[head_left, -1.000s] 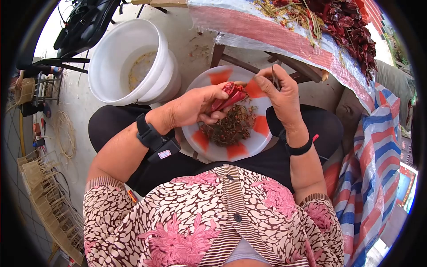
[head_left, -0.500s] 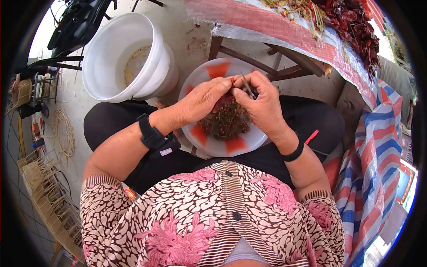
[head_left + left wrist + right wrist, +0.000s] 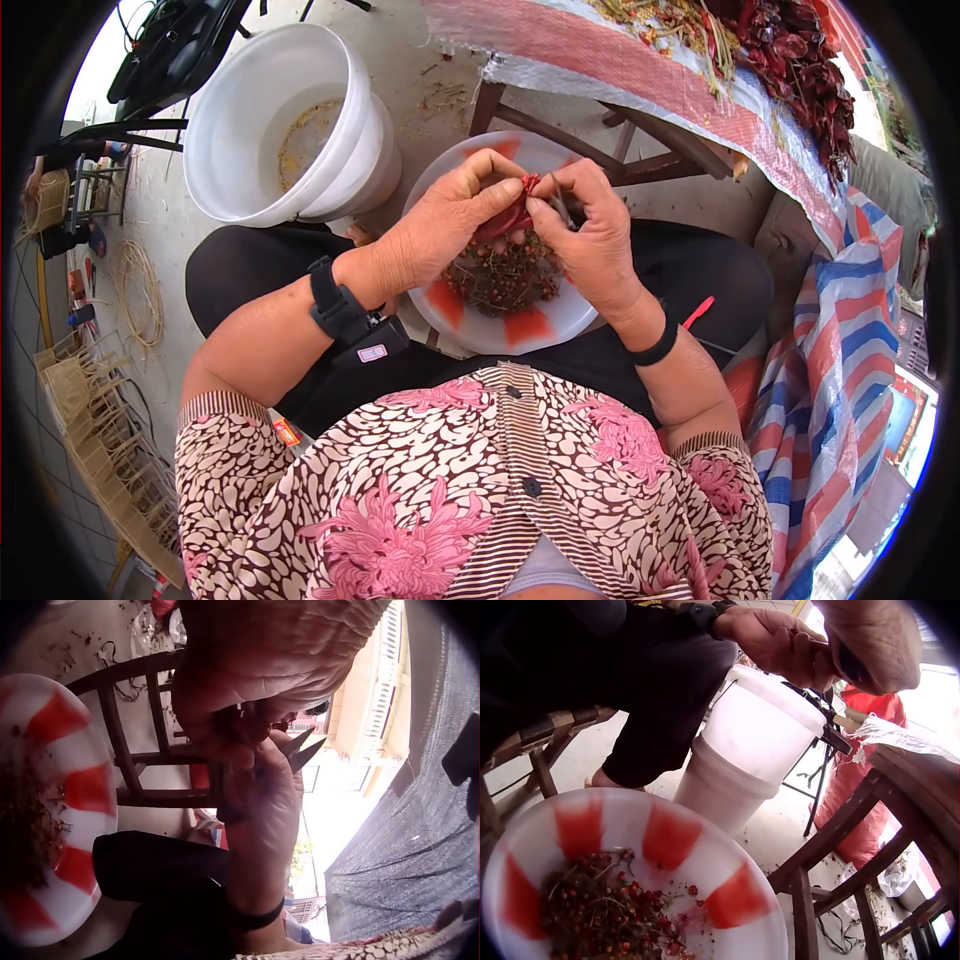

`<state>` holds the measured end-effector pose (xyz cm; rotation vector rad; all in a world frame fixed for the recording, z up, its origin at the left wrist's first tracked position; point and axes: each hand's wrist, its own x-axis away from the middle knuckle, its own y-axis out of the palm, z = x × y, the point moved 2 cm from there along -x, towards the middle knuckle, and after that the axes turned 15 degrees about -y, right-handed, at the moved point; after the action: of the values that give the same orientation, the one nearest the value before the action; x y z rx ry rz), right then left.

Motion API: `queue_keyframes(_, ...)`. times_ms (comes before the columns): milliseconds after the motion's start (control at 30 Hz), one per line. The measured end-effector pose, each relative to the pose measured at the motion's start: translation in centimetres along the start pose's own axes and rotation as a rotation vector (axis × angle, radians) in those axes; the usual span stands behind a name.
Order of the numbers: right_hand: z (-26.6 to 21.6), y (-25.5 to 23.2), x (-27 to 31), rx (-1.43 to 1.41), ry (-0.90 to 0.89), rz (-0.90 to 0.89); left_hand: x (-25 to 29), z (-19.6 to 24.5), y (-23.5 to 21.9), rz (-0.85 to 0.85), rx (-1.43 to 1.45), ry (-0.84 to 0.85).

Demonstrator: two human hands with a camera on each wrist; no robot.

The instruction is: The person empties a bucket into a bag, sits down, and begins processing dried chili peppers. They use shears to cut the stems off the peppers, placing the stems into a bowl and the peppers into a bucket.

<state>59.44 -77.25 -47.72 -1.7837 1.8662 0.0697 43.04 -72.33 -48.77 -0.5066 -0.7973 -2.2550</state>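
In the head view my left hand [image 3: 445, 220] grips dark red dried chillies [image 3: 506, 221] over the basin, its thumb and forefinger at their stem end. My right hand [image 3: 592, 240] meets it there, thumb and fingertips right at the same end. This hand also holds scissors [image 3: 304, 756], whose two pointed blades stick out past its fingers in the left wrist view. Under both hands is a white basin [image 3: 572, 312] with red patches. A heap of brown stems and red chilli tops [image 3: 615, 915] lies in it.
A large white bucket [image 3: 365, 165] stands left of the basin. Beyond it, a wooden stool or bench frame [image 3: 655, 150] carries a striped sheet [image 3: 560, 50] with a pile of dried chillies [image 3: 785, 60]. More striped sheeting [image 3: 840, 370] hangs at the right.
My right hand, apart on the right with the scissors a second ago, has come in to meet the left at the chillies. Since then both have stayed close, the left fingers lifting slightly.
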Motion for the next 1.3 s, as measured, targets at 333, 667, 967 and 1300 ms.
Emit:
queue_keyframes(333,0.0,-0.3,-0.4,-0.29,0.413,-0.022,0.1,0.2,-0.4,0.136,-0.228,0.097)
queue_keyframes(667,-0.7,-0.8,-0.8,-0.456,0.514,-0.028,-0.9,-0.9,-0.8,-0.121,0.339,-0.162)
queue_keyframes(967,-0.3,-0.6,-0.6,0.081,0.0,-0.04,-0.9,-1.2,-0.8,-0.163,0.404,-0.208)
queue_keyframes(1300,-0.9,-0.7,-1.2,0.463,-0.224,-0.305,-0.4,-0.6,-0.9,0.085,0.023,-0.1)
